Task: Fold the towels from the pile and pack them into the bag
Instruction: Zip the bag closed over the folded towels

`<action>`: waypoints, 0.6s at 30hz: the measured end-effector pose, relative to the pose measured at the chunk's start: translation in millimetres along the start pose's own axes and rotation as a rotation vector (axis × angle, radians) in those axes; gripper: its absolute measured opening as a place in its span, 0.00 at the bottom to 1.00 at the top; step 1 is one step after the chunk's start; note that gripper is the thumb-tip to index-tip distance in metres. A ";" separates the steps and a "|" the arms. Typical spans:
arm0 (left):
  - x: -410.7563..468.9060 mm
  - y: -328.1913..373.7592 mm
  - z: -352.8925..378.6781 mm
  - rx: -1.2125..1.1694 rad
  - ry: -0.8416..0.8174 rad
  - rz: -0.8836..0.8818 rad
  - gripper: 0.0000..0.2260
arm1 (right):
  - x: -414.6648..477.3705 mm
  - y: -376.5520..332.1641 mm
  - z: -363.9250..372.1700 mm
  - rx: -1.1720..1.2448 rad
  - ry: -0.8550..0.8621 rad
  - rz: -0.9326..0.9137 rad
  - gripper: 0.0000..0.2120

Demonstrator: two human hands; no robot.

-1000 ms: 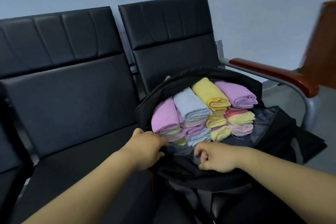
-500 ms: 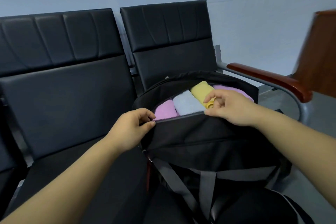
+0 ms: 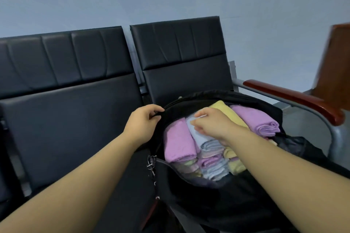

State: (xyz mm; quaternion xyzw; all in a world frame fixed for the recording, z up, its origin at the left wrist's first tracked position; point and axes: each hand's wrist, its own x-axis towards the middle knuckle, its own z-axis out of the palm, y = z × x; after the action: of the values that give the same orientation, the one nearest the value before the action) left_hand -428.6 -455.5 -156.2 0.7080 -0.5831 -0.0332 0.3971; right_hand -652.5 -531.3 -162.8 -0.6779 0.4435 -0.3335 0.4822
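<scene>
Pinching bag rim with my left hand — right hand just beside, fingers curled on blue towel, grip unclear.

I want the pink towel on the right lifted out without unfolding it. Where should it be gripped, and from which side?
Probably at its rolled front end, where the folded layers stack up. The pink towel lies on top at the right of the open bag, that end exposed and pointing toward the armrest. Come from above and the right, pinching all layers together; the right hand is nearest.
</scene>
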 end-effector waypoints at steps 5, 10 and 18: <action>5.0 -8.1 2.5 -0.222 0.079 -0.007 0.14 | 51.3 -7.8 54.6 0.678 -0.078 0.283 0.05; 4.4 -16.6 -0.2 -0.256 0.072 0.004 0.15 | 73.3 -0.5 72.0 1.141 0.034 0.243 0.21; -17.4 3.4 3.8 0.102 0.007 0.144 0.13 | 58.7 -16.5 40.8 1.089 0.270 0.080 0.22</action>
State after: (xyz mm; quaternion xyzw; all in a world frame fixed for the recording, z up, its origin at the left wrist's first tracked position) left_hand -438.8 -442.7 -164.0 0.6838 -0.6320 0.0277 0.3637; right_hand -589.4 -568.6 -158.5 -0.2650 0.2902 -0.5795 0.7139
